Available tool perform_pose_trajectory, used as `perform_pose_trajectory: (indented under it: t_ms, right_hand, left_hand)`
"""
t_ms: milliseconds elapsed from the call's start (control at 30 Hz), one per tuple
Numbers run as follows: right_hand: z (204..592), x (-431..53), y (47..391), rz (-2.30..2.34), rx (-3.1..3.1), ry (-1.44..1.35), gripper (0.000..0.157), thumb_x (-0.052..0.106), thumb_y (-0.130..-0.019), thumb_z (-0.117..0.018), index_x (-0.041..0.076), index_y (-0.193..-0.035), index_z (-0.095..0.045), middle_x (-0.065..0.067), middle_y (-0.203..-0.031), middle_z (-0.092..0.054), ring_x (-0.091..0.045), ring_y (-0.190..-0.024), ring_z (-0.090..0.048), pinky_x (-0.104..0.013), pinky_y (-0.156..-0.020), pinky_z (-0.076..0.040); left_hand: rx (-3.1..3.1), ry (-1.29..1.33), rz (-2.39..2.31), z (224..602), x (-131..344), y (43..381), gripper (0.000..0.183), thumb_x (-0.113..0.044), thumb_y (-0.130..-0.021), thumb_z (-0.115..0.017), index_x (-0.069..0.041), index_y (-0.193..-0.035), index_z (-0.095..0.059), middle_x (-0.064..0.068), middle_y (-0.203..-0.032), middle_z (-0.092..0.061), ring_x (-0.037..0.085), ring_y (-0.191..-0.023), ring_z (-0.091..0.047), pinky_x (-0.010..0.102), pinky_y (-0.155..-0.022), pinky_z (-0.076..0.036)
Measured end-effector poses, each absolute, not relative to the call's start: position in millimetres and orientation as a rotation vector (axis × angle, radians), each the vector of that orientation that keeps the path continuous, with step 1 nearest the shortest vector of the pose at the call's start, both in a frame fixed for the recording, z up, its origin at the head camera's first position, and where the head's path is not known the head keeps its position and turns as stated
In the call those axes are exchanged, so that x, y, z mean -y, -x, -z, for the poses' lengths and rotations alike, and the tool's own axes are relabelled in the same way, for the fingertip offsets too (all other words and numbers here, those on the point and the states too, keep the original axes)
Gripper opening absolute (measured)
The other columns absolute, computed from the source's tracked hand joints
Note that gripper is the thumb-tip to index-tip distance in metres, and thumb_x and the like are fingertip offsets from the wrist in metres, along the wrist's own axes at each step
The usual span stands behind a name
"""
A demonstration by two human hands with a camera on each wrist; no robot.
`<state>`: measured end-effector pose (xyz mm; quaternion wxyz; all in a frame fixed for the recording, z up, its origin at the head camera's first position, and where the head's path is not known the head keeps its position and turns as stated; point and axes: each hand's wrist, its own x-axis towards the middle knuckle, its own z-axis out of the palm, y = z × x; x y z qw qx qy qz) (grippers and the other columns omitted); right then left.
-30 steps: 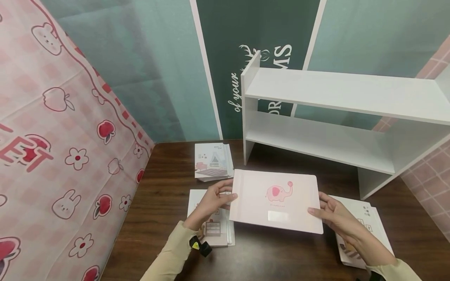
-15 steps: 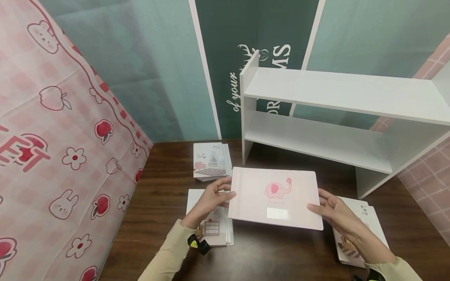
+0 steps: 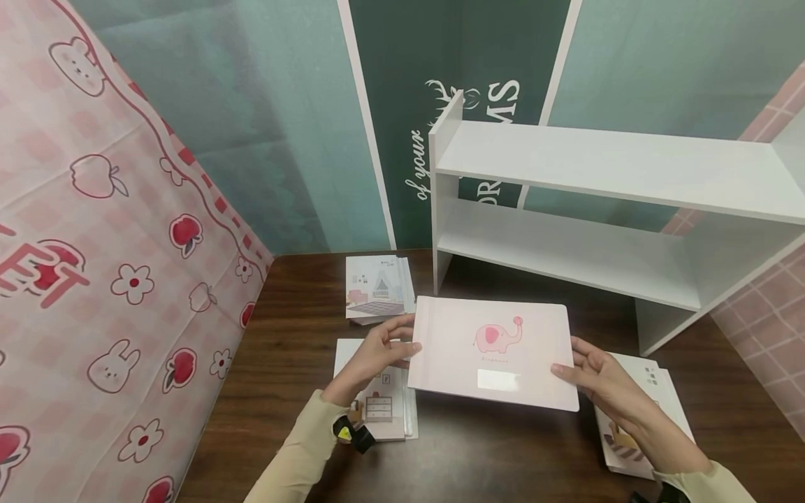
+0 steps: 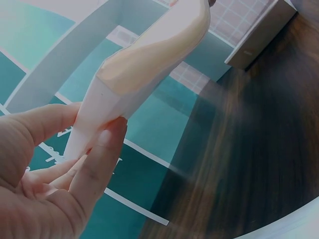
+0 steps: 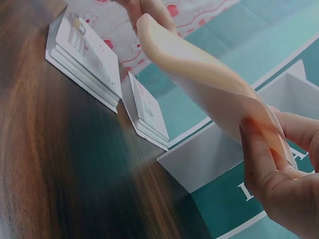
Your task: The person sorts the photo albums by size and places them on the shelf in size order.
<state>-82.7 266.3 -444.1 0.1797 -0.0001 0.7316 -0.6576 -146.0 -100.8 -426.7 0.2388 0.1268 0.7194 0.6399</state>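
Pink elephant-printed book (image 3: pixel 493 349), one, held up in front of the white shelf unit (image 3: pixel 604 157); my left hand (image 3: pixel 376 355) pinches one short edge, my right hand (image 3: pixel 600 381) the other. Handling, I judge: keep both pinches even, ends level, pressure light against bending.
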Motion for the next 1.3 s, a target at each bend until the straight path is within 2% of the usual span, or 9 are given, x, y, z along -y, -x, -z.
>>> perform_pose_trajectory:
  t_ms: [100, 267, 467, 600, 800, 1100, 1300]
  right_hand:
    - [442.5, -266.1, 81.5, 1.862, -2.076, 0.011, 0.075, 0.013, -0.093, -0.054, -0.008, -0.144, -0.004, -0.010, -0.122, -0.055, -0.013, -0.097, -0.064, -0.029, -0.080, -0.054]
    - [440.9, -266.1, 81.8, 1.902, -2.053, 0.037, 0.073, 0.009, -0.093, -0.053, -0.008, -0.144, -0.004, 0.002, -0.116, -0.058, -0.014, -0.097, -0.064, -0.029, -0.080, -0.054]
    - [440.8, -268.1, 80.2, 1.972, -1.968, 0.080, 0.077, 0.004, -0.091, -0.054, -0.008, -0.145, 0.000, 0.011, -0.114, -0.058, -0.011, -0.101, -0.062, -0.027, -0.082, -0.053]
    - [442.8, -271.3, 77.9, 2.046, -1.849, 0.221, 0.078, -0.002, -0.089, -0.051, -0.007, -0.145, 0.003, 0.009, -0.123, -0.056, -0.011, -0.106, -0.059, -0.027, -0.086, -0.051]
    - [446.8, -275.7, 76.2, 2.114, -1.762, 0.410, 0.074, -0.010, -0.088, -0.046, -0.001, -0.146, -0.002, 0.003, -0.132, -0.051, -0.014, -0.112, -0.057, -0.029, -0.088, -0.050]
    - [447.3, -278.0, 74.9, 2.114, -1.821, 0.393, 0.072, -0.010, -0.088, -0.047, 0.002, -0.146, -0.007, 0.006, -0.131, -0.050, -0.013, -0.112, -0.057, -0.027, -0.088, -0.050]
    - [445.7, -277.3, 73.6, 2.126, -1.820, 0.397, 0.069, -0.010, -0.089, -0.047, 0.003, -0.146, -0.010, 0.004, -0.130, -0.051, -0.015, -0.111, -0.058, -0.028, -0.087, -0.051]
  left_hand:
    - [-1.960, -0.363, -1.762, 433.5, 102.0, 148.6, 0.058, -0.012, -0.088, -0.063, -0.008, -0.140, -0.038, 0.021, -0.126, -0.054, 0.022, -0.091, -0.066, 0.038, -0.074, -0.056]
    - [-1.936, -0.395, -1.791, 449.5, 104.4, 154.5, 0.062, -0.012, -0.087, -0.064, -0.014, -0.142, -0.036, 0.018, -0.129, -0.053, 0.023, -0.095, -0.066, 0.038, -0.077, -0.055]
    - [-1.926, -0.411, -1.800, 448.4, 104.8, 153.9, 0.063, -0.012, -0.086, -0.065, -0.016, -0.142, -0.036, 0.016, -0.130, -0.052, 0.027, -0.099, -0.064, 0.039, -0.078, -0.055]
    - [-1.925, -0.411, -1.805, 451.9, 106.6, 153.6, 0.064, -0.015, -0.085, -0.067, -0.018, -0.141, -0.037, 0.014, -0.130, -0.053, 0.024, -0.097, -0.065, 0.038, -0.079, -0.055]
    - [-1.912, -0.397, -1.793, 448.9, 106.4, 153.9, 0.064, -0.013, -0.084, -0.069, -0.020, -0.140, -0.039, 0.011, -0.133, -0.051, 0.022, -0.102, -0.063, 0.036, -0.082, -0.053]
    - [-1.849, -0.390, -1.819, 443.8, 106.3, 155.2, 0.067, -0.007, -0.085, -0.066, -0.015, -0.143, -0.034, 0.012, -0.136, -0.048, 0.023, -0.108, -0.060, 0.034, -0.085, -0.052]
    - [-1.857, -0.396, -1.820, 442.2, 106.6, 156.0, 0.067, -0.008, -0.083, -0.069, -0.017, -0.141, -0.037, 0.012, -0.133, -0.051, 0.024, -0.108, -0.061, 0.034, -0.085, -0.052]
